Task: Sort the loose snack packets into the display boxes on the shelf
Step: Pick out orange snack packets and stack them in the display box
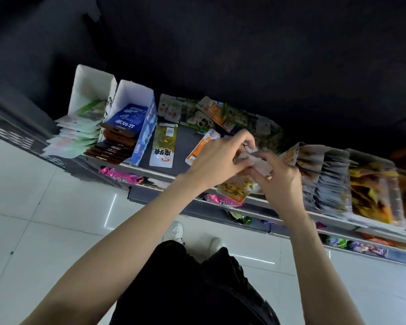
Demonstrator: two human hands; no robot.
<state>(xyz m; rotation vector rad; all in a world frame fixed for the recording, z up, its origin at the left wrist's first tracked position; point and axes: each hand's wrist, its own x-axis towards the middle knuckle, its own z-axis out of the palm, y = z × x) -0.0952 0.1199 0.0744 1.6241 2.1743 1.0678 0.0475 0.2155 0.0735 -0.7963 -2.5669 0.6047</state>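
Note:
My left hand (217, 158) and my right hand (279, 181) meet over the middle of the shelf (159, 175), both pinching a small bunch of grey-white snack packets (259, 161). A yellow-green packet (238, 190) hangs just under them at the shelf's front edge. Loose packets lie on the shelf: a yellow one (164, 146), an orange one (201, 146), and a mixed pile (197, 111) at the back. At the left stand a white display box (89, 90) with green packets and a blue box (148, 130) with blue and brown packets. Boxes of grey packets (324, 177) stand at the right.
A box of yellow-orange packets (373, 193) stands at the far right. Lower shelves hold pink packets (122, 175) and other coloured snacks (338, 241). White tiled floor (45, 219) lies below, with my dark trousers and white shoes (176, 231) close to the shelf.

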